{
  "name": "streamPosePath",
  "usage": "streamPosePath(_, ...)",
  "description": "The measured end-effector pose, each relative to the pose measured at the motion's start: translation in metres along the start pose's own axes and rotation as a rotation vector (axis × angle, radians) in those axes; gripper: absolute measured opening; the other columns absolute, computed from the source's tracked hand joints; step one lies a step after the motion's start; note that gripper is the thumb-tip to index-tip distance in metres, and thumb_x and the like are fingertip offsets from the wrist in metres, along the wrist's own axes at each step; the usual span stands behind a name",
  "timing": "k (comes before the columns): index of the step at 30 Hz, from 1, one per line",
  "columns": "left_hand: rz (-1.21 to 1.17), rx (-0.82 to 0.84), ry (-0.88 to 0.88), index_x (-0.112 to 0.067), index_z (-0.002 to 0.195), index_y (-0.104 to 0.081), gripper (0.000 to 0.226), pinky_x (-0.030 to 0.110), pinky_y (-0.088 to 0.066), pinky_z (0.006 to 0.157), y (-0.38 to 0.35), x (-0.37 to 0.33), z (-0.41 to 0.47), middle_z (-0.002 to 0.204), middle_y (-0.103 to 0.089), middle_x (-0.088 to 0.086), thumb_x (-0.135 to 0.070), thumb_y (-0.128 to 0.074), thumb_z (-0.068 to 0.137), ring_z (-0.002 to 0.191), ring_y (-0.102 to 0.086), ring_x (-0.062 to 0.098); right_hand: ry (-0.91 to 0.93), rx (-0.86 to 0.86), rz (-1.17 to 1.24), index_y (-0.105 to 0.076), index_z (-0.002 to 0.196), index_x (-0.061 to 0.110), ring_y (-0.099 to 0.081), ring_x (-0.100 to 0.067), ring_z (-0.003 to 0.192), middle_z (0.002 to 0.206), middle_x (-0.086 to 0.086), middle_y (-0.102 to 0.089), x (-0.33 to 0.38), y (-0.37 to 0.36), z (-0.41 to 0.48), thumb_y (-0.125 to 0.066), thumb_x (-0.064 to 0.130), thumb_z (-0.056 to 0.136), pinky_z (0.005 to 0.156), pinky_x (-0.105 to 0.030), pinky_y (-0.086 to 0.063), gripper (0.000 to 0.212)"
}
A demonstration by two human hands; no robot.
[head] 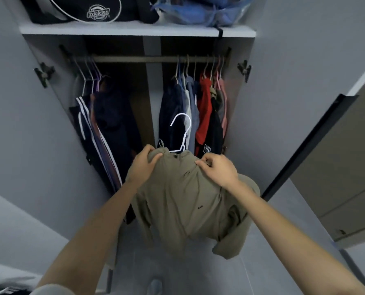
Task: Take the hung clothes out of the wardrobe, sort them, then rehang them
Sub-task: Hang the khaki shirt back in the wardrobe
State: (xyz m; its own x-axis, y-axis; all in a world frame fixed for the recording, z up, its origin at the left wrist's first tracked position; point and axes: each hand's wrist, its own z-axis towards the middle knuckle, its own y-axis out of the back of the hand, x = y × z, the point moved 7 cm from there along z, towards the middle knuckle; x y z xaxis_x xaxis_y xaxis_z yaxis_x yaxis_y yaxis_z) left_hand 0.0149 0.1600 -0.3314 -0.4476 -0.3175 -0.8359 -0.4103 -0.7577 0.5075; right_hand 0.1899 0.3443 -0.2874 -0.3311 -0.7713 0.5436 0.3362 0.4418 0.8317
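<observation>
A khaki shirt (186, 201) on a white hanger (182, 133) hangs in front of the open wardrobe, its hook free in the air below the rail (147, 59). My left hand (144, 165) grips the shirt's left shoulder. My right hand (216, 170) pinches the fabric at the right shoulder. On the rail, dark striped garments (100, 128) hang at the left, and blue, grey, red, black and pink clothes (198, 111) at the right.
The upper shelf (134, 30) carries a black Dickies bag (92, 9) and a blue plastic-wrapped bundle (200, 11). Wardrobe doors stand open on both sides; the right door (309, 145) has a dark edge. A grey drawer unit (352, 188) stands at the right.
</observation>
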Motion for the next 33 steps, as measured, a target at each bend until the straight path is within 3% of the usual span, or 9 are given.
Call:
streamPosePath(10,0.048,0.028,-0.031,-0.017,0.094,-0.053,0.020,0.035,-0.046,0.069,0.056,0.053,0.121,0.087,-0.060,-0.004,-0.036,-0.058,0.098,0.081,-0.058,0.013,-0.070,-0.093,-0.051,-0.062,0.077,0.022,-0.061,-0.014,0.075,0.076,0.006,-0.066,0.053,-0.014,0.109,-0.057,0.049,0.094,0.063,-0.035,-0.050,0.032)
streamPosePath(15,0.067,0.012,-0.149,-0.015,0.106,-0.059,0.020,0.043,-0.051,0.085,0.068,0.051,0.171,0.103,-0.063,-0.002,-0.033,-0.060,0.097,0.092,-0.059,0.014,-0.155,-0.170,-0.022,-0.062,0.078,0.023,-0.061,-0.014,0.076,0.077,0.007,-0.067,0.059,-0.015,0.149,-0.054,0.050,0.094,0.064,-0.036,-0.051,0.032)
streamPosePath(18,0.146,-0.045,-0.240,-0.014,0.127,-0.057,0.036,0.048,-0.046,0.101,0.074,0.054,0.194,0.128,-0.059,0.003,-0.033,-0.060,0.097,0.117,-0.055,0.018,-0.204,-0.219,0.004,-0.062,0.078,0.023,-0.061,-0.015,0.078,0.079,0.006,-0.067,0.061,-0.015,0.174,-0.053,0.048,0.095,0.064,-0.034,-0.049,0.031)
streamPosePath(21,0.278,-0.053,-0.241,-0.016,0.139,-0.050,0.056,0.054,-0.038,0.109,0.075,0.067,0.217,0.147,-0.048,0.006,-0.051,-0.050,0.095,0.134,-0.045,0.024,-0.232,-0.263,0.045,-0.063,0.079,0.021,-0.060,-0.016,0.077,0.078,0.004,-0.067,0.063,-0.014,0.204,-0.054,0.046,0.095,0.064,-0.034,-0.047,0.031)
streamPosePath(25,0.438,-0.029,-0.249,-0.021,0.142,-0.044,0.058,0.058,-0.037,0.107,0.074,0.073,0.246,0.151,-0.043,0.002,-0.056,-0.043,0.096,0.134,-0.044,0.025,-0.260,-0.286,0.125,-0.064,0.081,0.018,-0.060,-0.016,0.074,0.074,0.003,-0.066,0.061,-0.018,0.248,-0.055,0.044,0.095,0.059,-0.031,-0.042,0.030)
streamPosePath(29,0.469,-0.077,-0.225,-0.020,0.148,-0.040,0.058,0.058,-0.022,0.116,0.078,0.071,0.269,0.155,-0.038,0.003,-0.047,-0.052,0.097,0.144,-0.030,0.023,-0.250,-0.283,0.200,-0.065,0.085,0.016,-0.055,-0.011,0.068,0.076,0.002,-0.066,0.065,-0.024,0.298,-0.056,0.041,0.096,0.053,-0.025,-0.035,0.029)
streamPosePath(33,0.496,-0.131,-0.215,-0.020,0.148,-0.040,0.065,0.057,-0.022,0.116,0.084,0.071,0.290,0.155,-0.039,0.007,-0.059,-0.040,0.096,0.145,-0.031,0.026,-0.251,-0.281,0.260,-0.065,0.087,0.015,-0.062,-0.020,0.075,0.074,-0.001,-0.065,0.067,-0.030,0.348,-0.055,0.038,0.096,0.063,-0.033,-0.046,0.026)
